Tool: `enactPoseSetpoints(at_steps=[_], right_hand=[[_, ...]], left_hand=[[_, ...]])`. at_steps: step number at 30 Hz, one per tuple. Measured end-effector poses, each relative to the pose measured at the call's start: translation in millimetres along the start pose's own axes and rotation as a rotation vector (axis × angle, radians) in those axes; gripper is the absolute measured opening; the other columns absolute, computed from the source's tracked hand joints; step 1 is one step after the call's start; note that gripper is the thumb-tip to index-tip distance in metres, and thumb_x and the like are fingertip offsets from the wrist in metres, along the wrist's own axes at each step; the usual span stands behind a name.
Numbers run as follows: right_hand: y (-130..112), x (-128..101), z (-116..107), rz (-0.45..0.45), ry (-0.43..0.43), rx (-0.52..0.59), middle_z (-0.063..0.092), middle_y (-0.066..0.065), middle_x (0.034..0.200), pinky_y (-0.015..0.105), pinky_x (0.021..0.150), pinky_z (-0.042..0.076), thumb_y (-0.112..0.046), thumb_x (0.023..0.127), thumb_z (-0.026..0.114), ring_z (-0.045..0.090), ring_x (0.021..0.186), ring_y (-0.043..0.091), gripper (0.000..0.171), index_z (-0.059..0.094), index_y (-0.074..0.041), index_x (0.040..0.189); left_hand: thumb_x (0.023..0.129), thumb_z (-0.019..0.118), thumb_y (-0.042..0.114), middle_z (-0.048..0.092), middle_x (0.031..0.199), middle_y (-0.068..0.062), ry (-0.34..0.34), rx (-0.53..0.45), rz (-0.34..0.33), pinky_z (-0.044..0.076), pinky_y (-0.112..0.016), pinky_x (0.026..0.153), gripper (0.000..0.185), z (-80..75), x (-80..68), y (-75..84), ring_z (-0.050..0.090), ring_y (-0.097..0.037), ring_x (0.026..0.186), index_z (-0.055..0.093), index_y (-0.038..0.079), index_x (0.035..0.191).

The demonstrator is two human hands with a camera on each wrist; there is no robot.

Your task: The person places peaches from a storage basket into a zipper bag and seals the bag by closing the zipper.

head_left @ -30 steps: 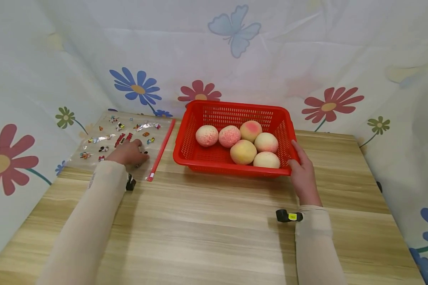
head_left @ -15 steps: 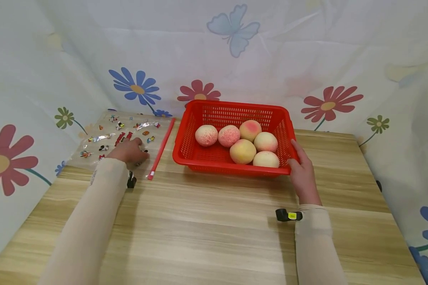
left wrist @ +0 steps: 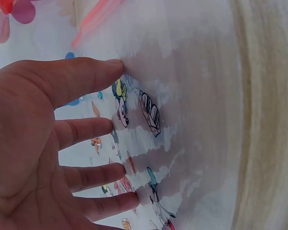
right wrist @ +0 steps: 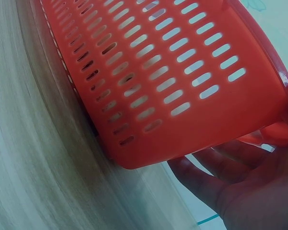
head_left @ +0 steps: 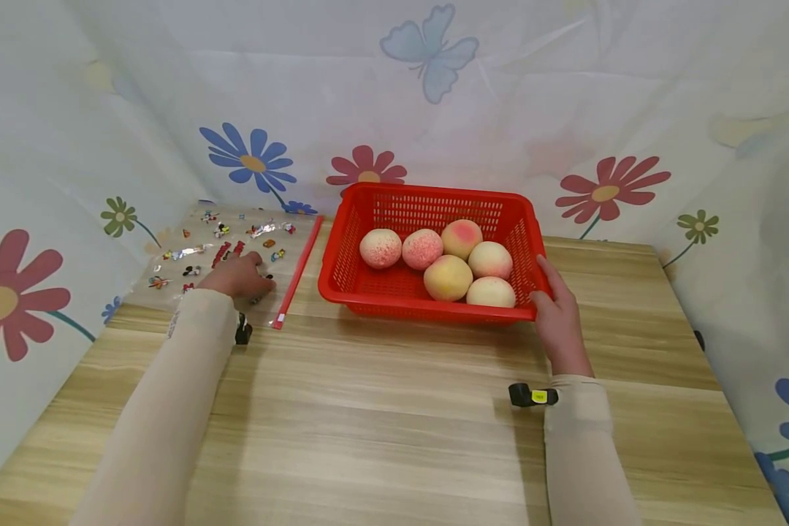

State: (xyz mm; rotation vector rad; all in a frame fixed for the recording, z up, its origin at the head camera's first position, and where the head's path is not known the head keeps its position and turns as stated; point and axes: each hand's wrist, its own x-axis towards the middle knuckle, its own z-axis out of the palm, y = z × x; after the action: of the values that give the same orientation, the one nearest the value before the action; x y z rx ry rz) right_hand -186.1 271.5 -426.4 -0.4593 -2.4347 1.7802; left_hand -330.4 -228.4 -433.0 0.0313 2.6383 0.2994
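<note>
Although the right wrist view cuts off most of the right hand [head_left: 555, 318], the head view shows it at the near right corner of the red basket [head_left: 361, 292], thumb along the rim and fingers curled beneath the side wall. The basket rests on the wooden table [head_left: 381, 424] and holds six peaches [head_left: 448, 278]. The left hand [head_left: 237, 276] lies flat, fingers straight and slightly spread, on a clear sticker sheet [head_left: 191, 252] left of the basket, gripping nothing. The small cartoon figures are too small to identify; a red strip [head_left: 297, 272] edges the sheet; no writing is legible
</note>
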Motion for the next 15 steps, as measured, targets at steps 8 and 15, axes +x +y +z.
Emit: enactPoseSetpoints(at_steps=[8, 15], right_hand=[[1.5, 1.7, -0.8, -0.006, -0.005, 0.007, 0.025, -0.004, 0.16, 0.045, 0.101, 0.045, -0.019, 0.1, 0.041, 0.038, 0.138, 0.027, 0.06, 0.023, -0.046, 0.15], [2.2, 1.8, -0.9, -0.003, -0.006, 0.008, 0.025, -0.005, 0.16, 0.045, 0.101, 0.046, -0.019, 0.1, 0.041, 0.038, 0.138, 0.027, 0.06, 0.023, -0.047, 0.15]], left_hand=[[0.09, 0.057, 0.046, 0.033, 0.142, -0.033, -0.004, -0.011, -0.018, 0.036, -0.069, 0.098, 0.074, 1.9, 2.5, -1.1, 0.037, -0.049, 0.127, 0.031, 0.004, 0.145], [0.091, 0.056, 0.046, 0.031, 0.144, -0.033, -0.007, -0.017, -0.019, 0.033, -0.07, 0.1, 0.074, 2.5, 1.7, -0.6, 0.033, -0.05, 0.13, 0.031, 0.004, 0.146]])
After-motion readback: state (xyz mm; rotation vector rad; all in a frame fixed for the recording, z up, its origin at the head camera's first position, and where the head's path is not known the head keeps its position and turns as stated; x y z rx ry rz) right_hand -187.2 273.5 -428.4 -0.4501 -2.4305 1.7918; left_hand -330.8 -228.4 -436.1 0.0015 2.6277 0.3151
